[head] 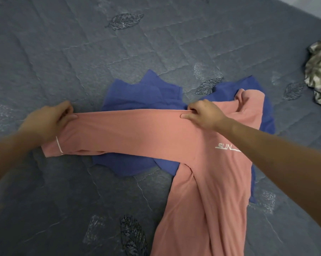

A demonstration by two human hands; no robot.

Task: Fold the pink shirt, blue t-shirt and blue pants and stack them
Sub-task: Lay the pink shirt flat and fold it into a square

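Now, both hands on the pink shirt (202, 163), spread long over the grey quilted bedspread (82, 52). Left hand (50, 119) curled round the cuff end of one long sleeve (119, 133), thumb laid on top, fingers tucked behind the fabric. Right hand (204, 112) pinching the same sleeve up by the shoulder, thumb under, knuckles bunched over the fold. Sleeve pulled out straight and taut between the two, running sideways across the scene, a thin white stripe just short of the cuff. Shirt body trailing down toward the bottom edge, slightly rumpled, white "SUN" lettering on the chest partly hidden behind the right forearm. Collar poking up beyond the right hand.

Underneath, crumpled blue fabric (141, 97), showing above the sleeve, below it, and along the far side of the shirt body. Blue t-shirt or blue pants, or both in one heap: cannot tell which is which from here. All unfolded, lying flat and messy on the bedspread, touching the pink shirt from below.

Off at the right edge, well apart, a bunched-up shiny patterned cloth (320, 74) in pale olive tones. Leaf motifs stitched here and there across the bedspread.
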